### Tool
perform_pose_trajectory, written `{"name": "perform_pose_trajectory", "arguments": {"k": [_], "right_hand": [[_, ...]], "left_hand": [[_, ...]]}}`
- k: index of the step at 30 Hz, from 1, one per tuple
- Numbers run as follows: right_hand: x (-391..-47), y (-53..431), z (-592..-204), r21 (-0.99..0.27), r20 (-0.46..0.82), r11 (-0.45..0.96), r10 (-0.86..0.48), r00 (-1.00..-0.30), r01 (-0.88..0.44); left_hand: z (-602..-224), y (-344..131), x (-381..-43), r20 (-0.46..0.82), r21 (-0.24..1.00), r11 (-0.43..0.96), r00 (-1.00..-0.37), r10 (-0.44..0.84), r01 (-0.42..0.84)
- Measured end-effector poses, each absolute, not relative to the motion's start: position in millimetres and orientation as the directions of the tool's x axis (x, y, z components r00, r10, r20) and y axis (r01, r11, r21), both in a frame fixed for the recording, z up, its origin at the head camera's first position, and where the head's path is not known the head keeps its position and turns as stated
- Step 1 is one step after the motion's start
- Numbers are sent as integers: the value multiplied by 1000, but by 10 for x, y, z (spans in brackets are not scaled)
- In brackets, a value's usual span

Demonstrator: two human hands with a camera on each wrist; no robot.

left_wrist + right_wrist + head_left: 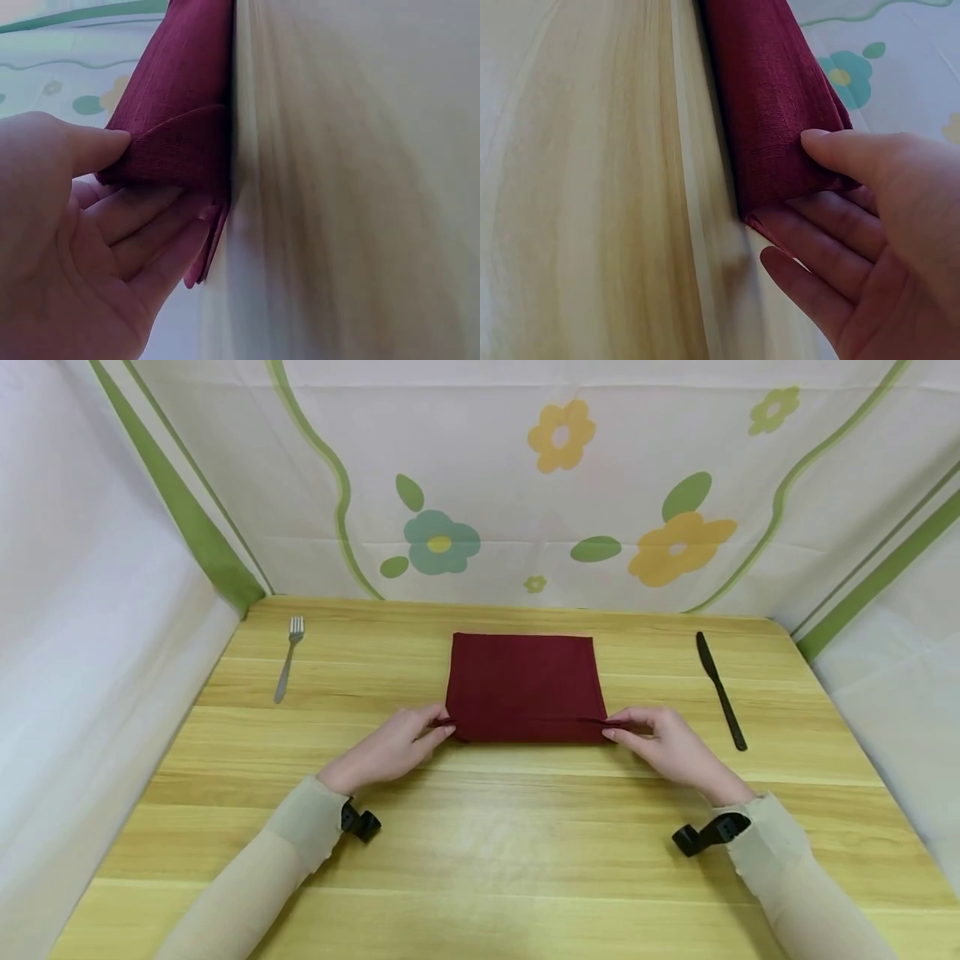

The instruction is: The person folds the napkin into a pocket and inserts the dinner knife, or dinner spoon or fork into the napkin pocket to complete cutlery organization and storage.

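A dark red cloth napkin lies on the wooden table, its near edge turned up into a narrow fold. My left hand pinches the left end of that fold between thumb and fingers. At the opposite end, my right hand pinches the fold the same way. In the left wrist view the thumb presses on top of the folded cloth, with the other fingers beneath it. The right wrist view shows the thumb on the rolled cloth and fingers under its end.
A fork lies at the far left of the table, tines pointing away. On the right is a black knife, lying at a slant. Flower-printed white cloth hangs behind the table's back edge, and white cloth hangs at both sides.
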State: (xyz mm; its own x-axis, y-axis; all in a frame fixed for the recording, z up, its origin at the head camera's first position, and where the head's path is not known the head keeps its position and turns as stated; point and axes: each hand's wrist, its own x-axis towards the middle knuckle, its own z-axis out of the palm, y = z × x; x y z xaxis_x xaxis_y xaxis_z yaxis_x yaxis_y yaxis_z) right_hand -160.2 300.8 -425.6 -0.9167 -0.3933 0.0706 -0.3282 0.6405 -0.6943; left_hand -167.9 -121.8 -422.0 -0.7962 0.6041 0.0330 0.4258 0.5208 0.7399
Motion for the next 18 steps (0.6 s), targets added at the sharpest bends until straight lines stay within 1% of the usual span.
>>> {"name": "perform_pose_trajectory", "arguments": {"k": [9,15,18], "right_hand": [[-1697,2979,-4272,-756,15,615,-328,-945,-226],[-1855,2958,-4266,-795,-21,579,-322,-946,-180],[-1927,2957,-4264,-788,-54,596,-317,-947,-155]], "left_hand": [[-4230,-1121,-1858,84,740,515,-819,568,433],[-4232,-1091,-1952,60,723,561,-846,529,403],[-4226,-1082,-1961,49,714,579,-853,520,394]]}}
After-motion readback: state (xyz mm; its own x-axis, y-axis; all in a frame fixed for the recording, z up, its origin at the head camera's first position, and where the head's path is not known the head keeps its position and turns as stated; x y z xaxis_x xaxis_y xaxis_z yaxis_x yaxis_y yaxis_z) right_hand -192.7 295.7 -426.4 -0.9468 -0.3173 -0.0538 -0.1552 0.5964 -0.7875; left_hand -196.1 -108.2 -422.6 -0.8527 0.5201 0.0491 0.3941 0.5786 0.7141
